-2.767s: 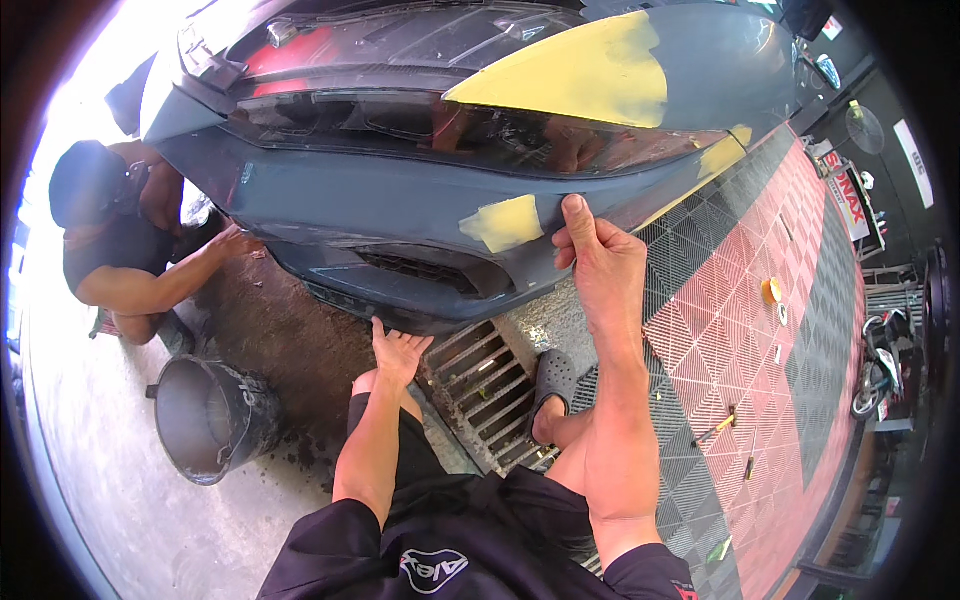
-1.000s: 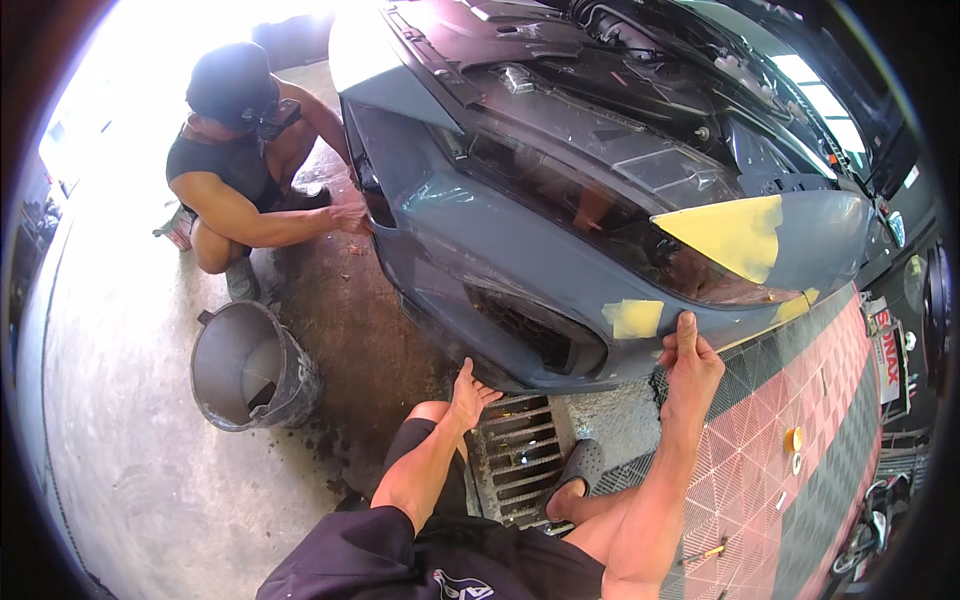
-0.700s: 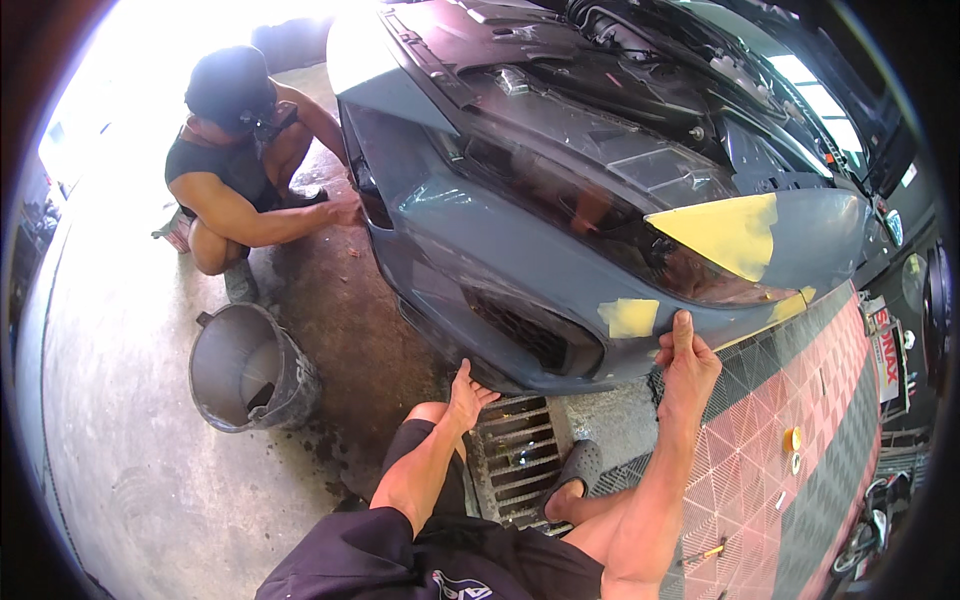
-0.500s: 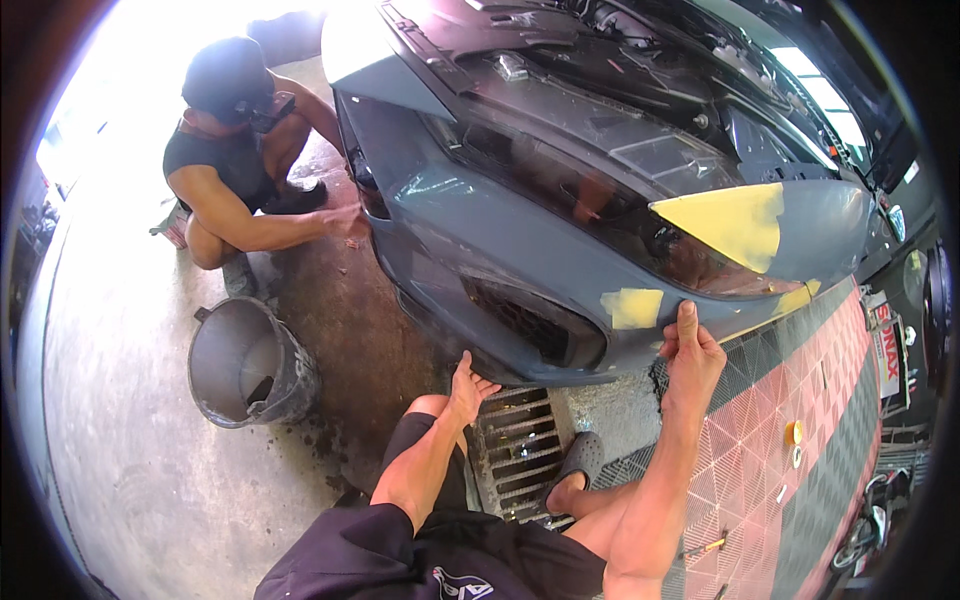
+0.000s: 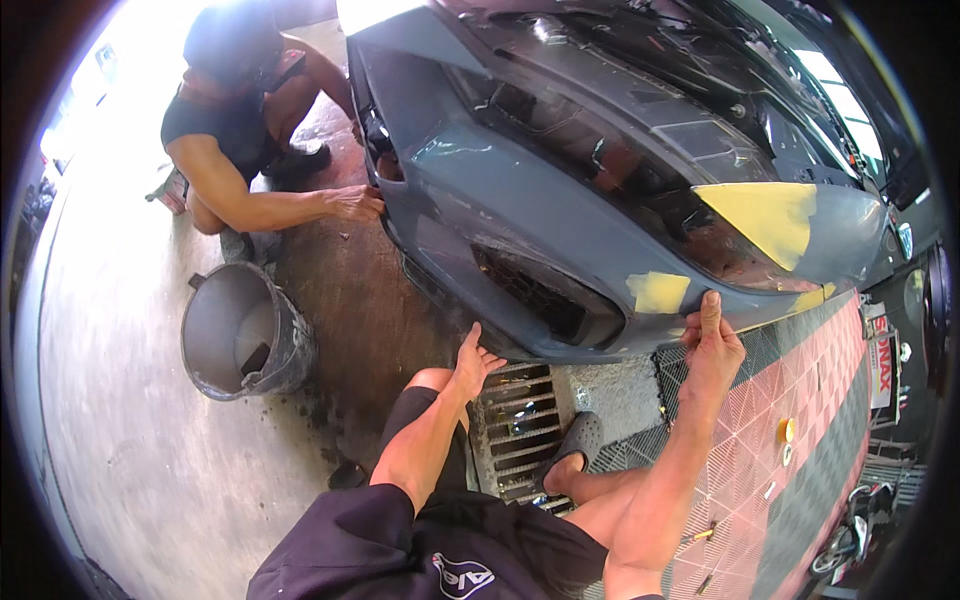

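Observation:
A grey car bumper (image 5: pixel 520 230) with yellow filler patches spans the front of the car, below its dark headlight (image 5: pixel 600 160). My right hand (image 5: pixel 713 345) grips its right-hand edge, thumb on the outer face and fingers curled behind. Lower down, my left hand (image 5: pixel 474 366) is at the bumper's bottom edge, near the air intake (image 5: pixel 545 300). Its thumb points up and its fingers are stretched out; whether they touch the bumper I cannot tell. At the far left end, a crouching person in a dark cap (image 5: pixel 225 120) has a hand (image 5: pixel 357 203) on the bumper's edge.
A grey bucket (image 5: pixel 245 335) stands on the concrete floor to the left. Below the bumper lies a metal drain grate (image 5: pixel 515 420) beside my clog (image 5: pixel 580 445). Red and grey floor tiles (image 5: pixel 740 460) hold an orange roll (image 5: pixel 787 430) and a small yellow-handled tool (image 5: pixel 706 532).
The view has shifted, so the bumper sits further right in it. Both my hands have risen slightly in the picture, keeping their poses. The other person's near hand now shows more plainly at the edge.

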{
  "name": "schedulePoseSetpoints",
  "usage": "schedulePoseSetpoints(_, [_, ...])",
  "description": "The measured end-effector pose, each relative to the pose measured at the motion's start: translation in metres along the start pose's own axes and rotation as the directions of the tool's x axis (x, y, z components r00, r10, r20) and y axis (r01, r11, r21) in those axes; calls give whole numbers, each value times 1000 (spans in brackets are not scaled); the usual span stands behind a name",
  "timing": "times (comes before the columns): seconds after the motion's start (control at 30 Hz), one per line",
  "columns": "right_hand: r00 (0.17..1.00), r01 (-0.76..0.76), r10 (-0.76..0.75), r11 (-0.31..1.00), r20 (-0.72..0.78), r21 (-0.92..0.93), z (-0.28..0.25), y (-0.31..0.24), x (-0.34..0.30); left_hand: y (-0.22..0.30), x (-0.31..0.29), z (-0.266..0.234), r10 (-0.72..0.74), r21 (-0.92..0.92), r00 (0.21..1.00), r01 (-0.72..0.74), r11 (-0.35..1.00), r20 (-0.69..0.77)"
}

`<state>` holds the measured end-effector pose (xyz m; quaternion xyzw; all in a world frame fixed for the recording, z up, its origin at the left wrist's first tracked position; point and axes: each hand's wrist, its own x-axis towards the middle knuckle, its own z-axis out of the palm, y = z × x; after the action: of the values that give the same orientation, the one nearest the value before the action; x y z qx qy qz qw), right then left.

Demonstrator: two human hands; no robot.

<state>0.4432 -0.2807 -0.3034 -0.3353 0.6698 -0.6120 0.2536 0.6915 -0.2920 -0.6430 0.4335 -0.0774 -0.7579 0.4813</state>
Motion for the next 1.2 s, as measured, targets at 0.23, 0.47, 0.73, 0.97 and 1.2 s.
schedulePoseSetpoints(0.23, [999, 27, -30, 997, -37, -66, 0, 2, -2, -3, 5, 2, -16, -12, 1000, 16, 1000, -1])
schedulePoseSetpoints(0.47, [997, 39, -43, 998, -65, -57, 5, 2, -7, 14, -5, -5, -10, 416, 989, 72, 907, -148])
schedulePoseSetpoints(0.73, [998, 47, -51, 995, -42, -92, 9, -1, -7, 161, -72, 127, 994, 459, 87, -882, 111, -73])
schedulePoseSetpoints(0.97, [996, 42, -48, 996, -70, -84, 7, 3, -3, 248, -53, 215, 963, 677, -261, -697, -237, 69])
schedulePoseSetpoints(1.2, [1000, 11, -14, 995, -26, -95, -1, -2, -7, 251, -60, 218, 977, 725, -192, -660, -198, 91])
